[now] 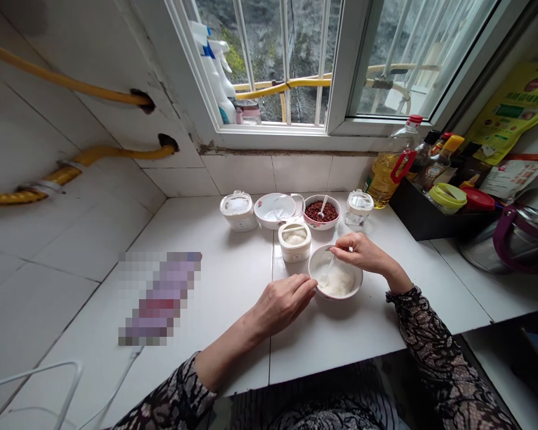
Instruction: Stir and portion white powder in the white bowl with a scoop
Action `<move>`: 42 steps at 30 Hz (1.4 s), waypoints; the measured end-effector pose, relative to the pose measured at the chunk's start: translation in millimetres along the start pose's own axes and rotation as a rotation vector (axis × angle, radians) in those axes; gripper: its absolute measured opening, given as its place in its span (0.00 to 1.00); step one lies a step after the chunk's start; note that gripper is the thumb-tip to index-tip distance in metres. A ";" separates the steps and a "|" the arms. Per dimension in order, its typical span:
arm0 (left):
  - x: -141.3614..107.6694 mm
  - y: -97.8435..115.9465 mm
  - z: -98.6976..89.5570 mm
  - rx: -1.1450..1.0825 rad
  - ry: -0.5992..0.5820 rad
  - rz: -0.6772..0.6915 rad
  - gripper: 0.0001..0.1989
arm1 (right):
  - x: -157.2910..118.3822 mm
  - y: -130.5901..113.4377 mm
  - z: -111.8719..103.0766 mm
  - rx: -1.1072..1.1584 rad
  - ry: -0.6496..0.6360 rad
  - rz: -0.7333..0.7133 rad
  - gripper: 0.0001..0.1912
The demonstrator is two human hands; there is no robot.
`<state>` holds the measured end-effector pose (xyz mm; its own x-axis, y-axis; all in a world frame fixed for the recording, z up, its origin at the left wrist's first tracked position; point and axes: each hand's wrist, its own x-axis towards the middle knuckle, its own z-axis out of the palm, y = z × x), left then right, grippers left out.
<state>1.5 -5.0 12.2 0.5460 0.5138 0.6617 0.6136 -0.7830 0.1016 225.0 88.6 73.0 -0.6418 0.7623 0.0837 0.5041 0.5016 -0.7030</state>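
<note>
My right hand pinches the handle of a small spoon, whose bowl end rests in white powder. The powder lies in a white bowl near the counter's middle. At the bowl's left rim, my left hand has its fingers closed on the edge. Just behind stands an uncovered square container with white contents. Farther back are a bowl of red beans with a white spoon in it, a white bowl with a clear lid on its right side, and a lidded container.
A glass jar and an oil bottle stand at the back right, beside a black box of bottles. A metal pot sits far right. A blurred purple object and a white cable lie left.
</note>
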 end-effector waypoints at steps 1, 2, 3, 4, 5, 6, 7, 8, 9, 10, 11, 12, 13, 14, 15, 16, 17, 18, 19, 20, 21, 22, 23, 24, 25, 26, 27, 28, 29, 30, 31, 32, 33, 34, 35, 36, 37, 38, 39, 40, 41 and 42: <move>0.0 0.1 0.0 0.000 -0.001 0.000 0.09 | 0.0 0.0 0.3 0.000 0.004 0.000 0.22; -0.1 0.1 -0.1 0.002 -0.002 -0.001 0.09 | 0.1 0.0 0.5 0.000 0.008 0.001 0.22; -0.2 0.1 -0.1 0.004 -0.004 -0.001 0.09 | 0.1 -0.1 0.7 0.000 0.012 0.002 0.22; -0.3 0.1 -0.2 0.006 -0.007 -0.002 0.09 | 0.2 -0.1 0.9 0.001 0.015 0.004 0.22; -0.3 0.0 -0.2 0.008 -0.010 -0.002 0.09 | 0.2 0.0 0.9 0.002 0.015 0.006 0.22; -0.4 0.0 -0.2 0.009 -0.012 -0.003 0.10 | 0.2 0.2 1.0 0.004 0.016 0.007 0.22; -0.4 -0.1 -0.2 0.010 -0.014 -0.004 0.10 | 0.2 0.5 0.9 0.006 0.017 0.007 0.22; -0.3 -0.2 -0.2 0.011 -0.015 -0.005 0.10 | 0.2 1.0 0.9 0.011 0.018 0.008 0.22; -0.2 -0.2 -0.2 0.011 -0.014 -0.004 0.10 | 0.1 1.4 1.0 0.015 0.019 0.008 0.22; 0.0 -0.2 -0.3 0.011 -0.013 -0.003 0.10 | 0.1 1.9 1.0 0.019 0.020 0.007 0.22; 0.2 -0.2 -0.3 0.009 -0.012 -0.001 0.10 | 0.1 2.3 1.1 0.023 0.021 0.007 0.22; 0.4 -0.2 -0.4 0.007 -0.011 0.000 0.10 | 0.0 2.5 1.2 0.025 0.021 0.007 0.22; 0.6 -0.2 -0.5 0.006 -0.009 0.002 0.10 | 0.0 2.7 1.3 0.026 0.021 0.009 0.22; 0.7 -0.2 -0.6 0.005 -0.006 0.002 0.10 | -0.1 2.7 1.3 0.026 0.020 0.011 0.22; 0.7 -0.1 -0.7 0.006 -0.005 0.002 0.10 | -0.1 2.6 1.4 0.027 0.019 0.015 0.22; 0.8 -0.1 -0.8 0.008 -0.006 0.001 0.10 | -0.1 2.5 1.4 0.027 0.018 0.020 0.22; 0.7 0.0 -0.9 0.009 -0.007 0.001 0.10 | -0.1 2.3 1.4 0.028 0.015 0.025 0.22; 0.6 0.0 -1.0 0.009 -0.010 0.001 0.09 | -0.1 2.1 1.4 0.028 0.013 0.030 0.22; 0.5 0.0 -0.9 0.010 -0.011 0.000 0.09 | -0.1 2.0 1.3 0.029 0.011 0.033 0.21; 0.4 0.0 -0.8 0.010 -0.013 -0.001 0.10 | -0.1 1.9 1.3 0.029 0.011 0.035 0.21; 0.3 -0.1 -0.6 0.010 -0.013 0.000 0.10 | -0.1 1.8 1.3 0.027 0.012 0.034 0.21; 0.2 -0.2 -0.3 0.011 -0.015 0.001 0.10 | -0.2 1.8 1.3 0.026 0.013 0.033 0.21; 0.0 -0.4 0.1 0.012 -0.018 0.003 0.10 | -0.3 1.8 1.3 0.026 0.015 0.030 0.21; -0.3 -0.5 0.5 0.014 -0.021 0.004 0.10 | -0.4 1.8 1.4 0.026 0.017 0.028 0.21; -0.6 -0.7 1.0 0.017 -0.028 0.005 0.10 | -0.5 1.9 1.5 0.026 0.018 0.026 0.22; -0.9 -0.9 1.4 0.019 -0.034 0.005 0.11 | -0.5 1.9 1.6 0.026 0.019 0.025 0.22; -1.3 -1.1 1.9 0.019 -0.040 0.003 0.11 | -0.5 1.9 1.8 0.026 0.019 0.024 0.22; -1.6 -1.4 2.3 0.018 -0.044 0.001 0.11 | -0.4 1.9 2.0 0.025 0.018 0.023 0.22; -1.9 -1.5 2.6 0.016 -0.046 -0.001 0.11 | -0.2 1.9 2.1 0.022 0.018 0.024 0.22; -2.2 -1.7 2.9 0.012 -0.049 -0.001 0.11 | 0.0 1.9 2.2 0.020 0.016 0.025 0.22; -2.5 -1.8 3.1 0.008 -0.050 -0.001 0.11 | 0.1 1.8 2.3 0.019 0.015 0.028 0.21; -2.7 -1.9 3.2 0.005 -0.051 -0.002 0.11 | 0.2 1.8 2.4 0.019 0.014 0.031 0.21; -2.8 -2.0 3.3 0.003 -0.055 -0.001 0.11 | 0.2 1.8 2.3 0.021 0.012 0.032 0.21; -2.8 -2.0 3.3 0.001 -0.057 -0.001 0.11 | 0.1 1.7 2.2 0.025 0.011 0.034 0.21; -2.8 -2.0 3.3 0.001 -0.058 -0.001 0.11 | 0.0 1.6 2.0 0.029 0.008 0.035 0.21; -2.7 -2.0 3.2 0.003 -0.058 -0.001 0.11 | -0.2 1.6 1.7 0.035 0.006 0.037 0.21; -2.5 -2.0 3.1 0.006 -0.058 0.000 0.11 | -0.4 1.4 1.3 0.040 0.003 0.040 0.21; -2.3 -1.9 2.9 0.011 -0.056 0.002 0.11 | -0.5 1.3 0.9 0.045 0.000 0.044 0.21; -2.1 -1.9 2.7 0.016 -0.053 0.003 0.11 | -0.6 1.1 0.5 0.049 0.000 0.049 0.21; -2.0 -1.8 2.5 0.019 -0.052 0.005 0.11 | -0.7 0.9 0.2 0.051 0.000 0.052 0.21; -1.9 -1.8 2.3 0.019 -0.052 0.006 0.12 | -0.7 0.7 0.1 0.048 0.002 0.050 0.21; -1.8 -1.7 2.1 0.020 -0.054 0.005 0.12 | -0.6 0.5 0.0 0.040 0.009 0.043 0.21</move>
<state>0.7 -3.8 9.3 0.5786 0.5289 0.6209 0.6221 -0.7785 0.0835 225.6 88.4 72.6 -0.6150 0.7863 0.0587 0.5073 0.4516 -0.7340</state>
